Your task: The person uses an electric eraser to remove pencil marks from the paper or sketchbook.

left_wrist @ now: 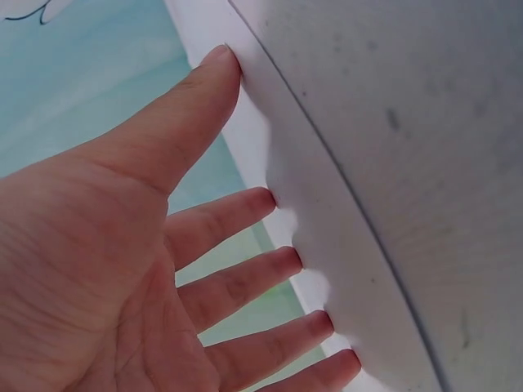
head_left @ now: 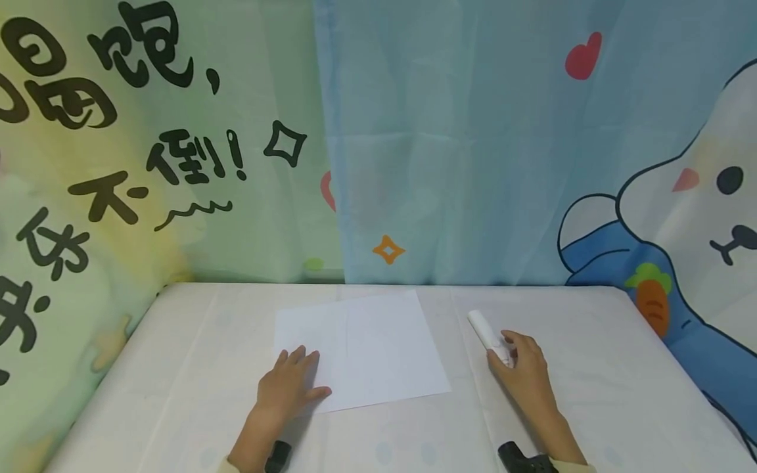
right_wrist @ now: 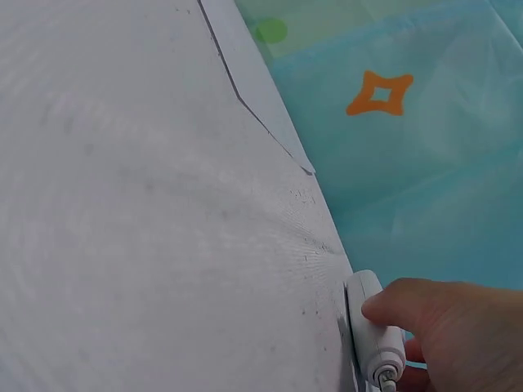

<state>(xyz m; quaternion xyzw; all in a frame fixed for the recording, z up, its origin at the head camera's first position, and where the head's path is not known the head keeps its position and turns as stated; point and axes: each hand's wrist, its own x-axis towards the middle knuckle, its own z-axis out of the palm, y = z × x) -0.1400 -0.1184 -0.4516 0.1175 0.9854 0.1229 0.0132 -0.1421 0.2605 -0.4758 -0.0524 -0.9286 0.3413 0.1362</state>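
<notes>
On the table lies a blank white sheet of paper (head_left: 378, 348), slightly askew. My left hand (head_left: 288, 387) rests on its near left corner with fingers spread. In the left wrist view, the fingertips (left_wrist: 286, 260) and thumb touch the white surface. To the right of the paper, my right hand (head_left: 523, 371) grips a white rounded tube-shaped tool (head_left: 485, 332) lying slanted at the tabletop. The right wrist view shows the thumb along the tool's side (right_wrist: 374, 322) and a narrow metal tip at its near end. Some of the right fingers are hidden behind the tool.
A white cloth covers the table (head_left: 195, 368). Behind it hangs a printed blue and green curtain (head_left: 449, 164) with writing and a cartoon animal. Dark wrist straps (head_left: 523, 458) sit on both wrists. A dark cable (head_left: 730, 420) shows at the right edge.
</notes>
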